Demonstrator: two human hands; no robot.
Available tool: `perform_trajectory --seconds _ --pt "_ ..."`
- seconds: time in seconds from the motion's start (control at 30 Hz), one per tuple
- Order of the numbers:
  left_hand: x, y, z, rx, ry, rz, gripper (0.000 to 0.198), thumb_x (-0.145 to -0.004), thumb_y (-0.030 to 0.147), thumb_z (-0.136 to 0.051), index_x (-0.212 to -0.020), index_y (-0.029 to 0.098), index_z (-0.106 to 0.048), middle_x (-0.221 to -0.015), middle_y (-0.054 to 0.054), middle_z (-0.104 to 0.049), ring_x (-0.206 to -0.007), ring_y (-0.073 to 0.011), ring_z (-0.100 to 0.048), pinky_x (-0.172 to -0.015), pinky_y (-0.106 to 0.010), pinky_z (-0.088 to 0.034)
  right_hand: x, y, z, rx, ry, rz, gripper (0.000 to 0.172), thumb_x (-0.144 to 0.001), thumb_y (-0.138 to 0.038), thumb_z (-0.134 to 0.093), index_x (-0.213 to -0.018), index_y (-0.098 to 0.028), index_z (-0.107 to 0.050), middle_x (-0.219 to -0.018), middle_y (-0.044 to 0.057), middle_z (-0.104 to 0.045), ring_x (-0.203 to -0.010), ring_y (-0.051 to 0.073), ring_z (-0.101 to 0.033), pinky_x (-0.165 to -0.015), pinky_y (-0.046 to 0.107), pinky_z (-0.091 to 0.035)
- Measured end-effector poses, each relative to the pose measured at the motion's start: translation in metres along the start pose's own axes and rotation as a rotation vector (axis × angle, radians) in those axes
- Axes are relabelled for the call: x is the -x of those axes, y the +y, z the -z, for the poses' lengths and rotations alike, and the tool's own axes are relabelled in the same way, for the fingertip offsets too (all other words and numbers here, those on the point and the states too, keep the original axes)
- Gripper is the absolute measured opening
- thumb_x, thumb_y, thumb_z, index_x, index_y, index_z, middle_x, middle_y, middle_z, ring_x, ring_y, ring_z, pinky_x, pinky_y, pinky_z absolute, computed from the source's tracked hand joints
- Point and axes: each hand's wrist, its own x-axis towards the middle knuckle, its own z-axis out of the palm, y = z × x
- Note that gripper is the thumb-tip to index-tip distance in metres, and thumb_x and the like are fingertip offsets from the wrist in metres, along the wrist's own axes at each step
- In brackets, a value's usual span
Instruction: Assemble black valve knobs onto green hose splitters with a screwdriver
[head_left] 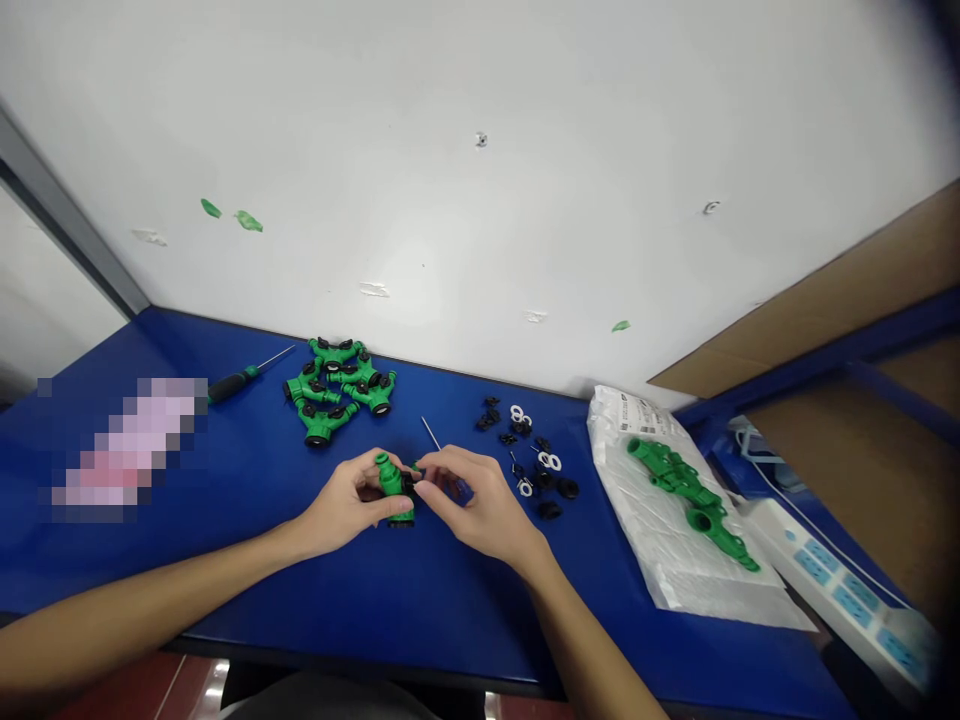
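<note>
My left hand (351, 503) is closed around a green plastic hose splitter (391, 478), which it holds a little above the table with a black ring at its lower end. The fingers of my right hand (480, 505) pinch a small black valve knob (407, 482) at the splitter's right side. Part of the knob is covered by fingertips. A thin metal shaft (430, 433), like a screwdriver's, sticks out beyond my right hand; whether that hand also holds it I cannot tell.
Several green splitters with black knobs (334, 390) lie at the back, beside a screwdriver (236, 383). Small black parts (550, 510) and white rings (550, 461) are scattered to the right. Green splitter bodies (679, 475) lie on a white plastic bag (637, 540), near a power strip (832, 590).
</note>
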Motion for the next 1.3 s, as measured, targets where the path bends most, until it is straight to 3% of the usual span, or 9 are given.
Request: perform_trajectory --seconds 0.17,0.37,0.57,0.83,1.0,1.3 --pt "0.001 -0.001 0.000 0.006 0.015 0.002 0.031 -0.074 0.031 -0.076 -0.094 0.016 -0.057 -0.067 0.003 -0.064 -0.054 -0.0104 -0.058 -0.048 -0.022 -0.046 -0.001 0.003 -0.003 -0.031 -0.006 0.034 0.016 -0.092 -0.021 -0.055 -0.082 -0.018 -0.066 -0.074 0.003 -0.064 -0.060 0.012 -0.053 -0.057 0.024 -0.044" --pt "0.000 -0.001 0.001 -0.005 0.041 0.005 0.032 -0.074 0.033 -0.076 -0.094 0.016 -0.057 -0.066 0.004 -0.063 -0.056 -0.0117 -0.059 -0.047 -0.022 -0.047 0.000 0.006 -0.017 0.035 0.077 0.007 0.017 -0.094 -0.022 -0.052 -0.085 -0.018 -0.067 -0.072 0.003 -0.066 -0.062 0.013 -0.057 -0.059 0.025 -0.045" --pt "-0.002 -0.002 0.000 0.003 0.043 0.006 0.036 -0.074 0.036 -0.076 -0.096 0.016 -0.057 -0.069 0.003 -0.064 -0.056 -0.0117 -0.059 -0.046 -0.022 -0.046 0.002 0.005 -0.010 -0.075 0.077 0.029 0.010 -0.089 -0.024 -0.060 -0.093 -0.018 -0.067 -0.075 0.003 -0.067 -0.062 0.013 -0.058 -0.059 0.024 -0.048" --pt "0.000 -0.003 0.001 -0.017 0.009 -0.007 0.033 -0.076 0.035 -0.075 -0.097 0.017 -0.057 -0.065 0.005 -0.060 -0.053 -0.0105 -0.058 -0.048 -0.022 -0.047 0.000 0.007 -0.016 -0.019 0.089 0.041 0.020 -0.094 -0.028 -0.055 -0.085 -0.018 -0.068 -0.073 0.005 -0.068 -0.061 0.014 -0.058 -0.058 0.026 -0.047" --pt "0.000 -0.003 0.000 0.009 0.024 0.006 0.036 -0.074 0.036 -0.076 -0.097 0.016 -0.057 -0.069 0.003 -0.063 -0.057 -0.0119 -0.059 -0.046 -0.022 -0.046 0.000 0.005 -0.009 -0.093 0.079 0.036 0.012 -0.090 -0.024 -0.061 -0.098 -0.018 -0.067 -0.077 0.004 -0.069 -0.065 0.014 -0.060 -0.060 0.026 -0.049" --pt "0.001 0.000 -0.001 0.016 0.027 0.014 0.035 -0.073 0.036 -0.077 -0.095 0.016 -0.058 -0.067 0.003 -0.063 -0.056 -0.0122 -0.059 -0.047 -0.023 -0.047 0.000 0.004 -0.011 -0.042 0.030 0.059 0.013 -0.088 -0.018 -0.054 -0.077 -0.019 -0.060 -0.071 0.002 -0.062 -0.060 0.012 -0.055 -0.059 0.024 -0.046"
